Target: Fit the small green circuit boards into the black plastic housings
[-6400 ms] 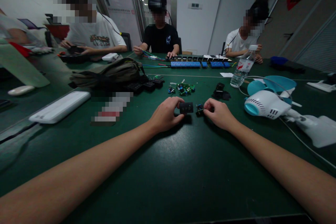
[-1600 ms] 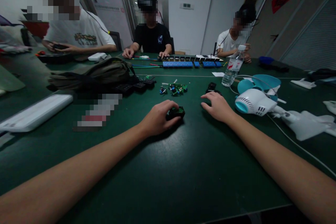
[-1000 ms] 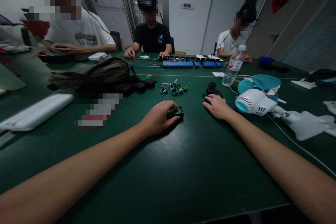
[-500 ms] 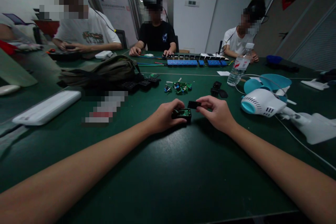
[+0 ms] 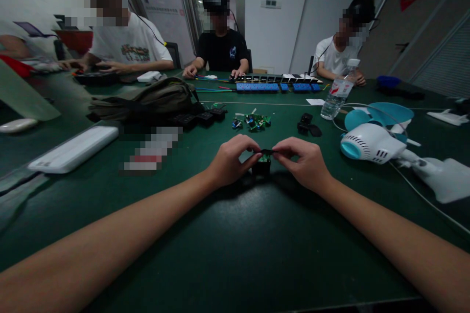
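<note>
Between my two hands is a small flat black cover (image 5: 269,151), held just over an open black box (image 5: 261,168). A green circuit board (image 5: 264,158) shows inside the box, which stands on the dark green table. My left hand (image 5: 235,159) is closed, thumb and forefinger pinching the cover's left end. At the right end, my right hand (image 5: 301,162) grips it the same way. The cover and fingers hide part of the box's opening.
Beyond my hands lie loose circuit boards (image 5: 253,122) and black plastic parts (image 5: 307,125). A white fan (image 5: 370,144) and water bottle (image 5: 335,95) stand right. Left are a bag (image 5: 147,100) and white power bank (image 5: 75,148). Several people sit across the table.
My left hand has gone from the box's side to the cover's left end. My right hand has brought the cover left, over the box.
</note>
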`<state>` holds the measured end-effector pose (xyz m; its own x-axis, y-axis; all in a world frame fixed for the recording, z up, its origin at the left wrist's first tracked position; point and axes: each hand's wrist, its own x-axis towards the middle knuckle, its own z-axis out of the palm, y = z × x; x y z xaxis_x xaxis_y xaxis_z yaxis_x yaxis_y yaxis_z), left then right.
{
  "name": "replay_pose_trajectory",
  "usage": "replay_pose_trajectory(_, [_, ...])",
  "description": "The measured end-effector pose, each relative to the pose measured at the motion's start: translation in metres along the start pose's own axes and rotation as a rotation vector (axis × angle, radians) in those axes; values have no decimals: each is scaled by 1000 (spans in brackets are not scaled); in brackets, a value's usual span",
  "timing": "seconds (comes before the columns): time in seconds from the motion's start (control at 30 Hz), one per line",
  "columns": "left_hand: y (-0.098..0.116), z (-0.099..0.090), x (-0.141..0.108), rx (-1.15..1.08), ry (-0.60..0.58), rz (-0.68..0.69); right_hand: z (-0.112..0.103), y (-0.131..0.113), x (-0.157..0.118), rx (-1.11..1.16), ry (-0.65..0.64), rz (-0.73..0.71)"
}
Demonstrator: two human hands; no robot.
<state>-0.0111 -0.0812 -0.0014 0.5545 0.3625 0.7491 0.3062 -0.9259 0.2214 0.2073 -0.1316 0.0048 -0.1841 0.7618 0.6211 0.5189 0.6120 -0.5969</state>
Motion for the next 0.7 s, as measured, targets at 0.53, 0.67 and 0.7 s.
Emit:
replay_pose_trajectory(0.53, [9,-3,-2,22,-46,109,5,-22,-6,138,-92,140])
replay_pose_trajectory(0.67, [6,-3,-2,8,-104,105,4,-15,-6,203,-198,145])
replay_pose_trajectory(0.7, [5,-3,-2,14,-124,109,4,-14,-6,205,-212,122])
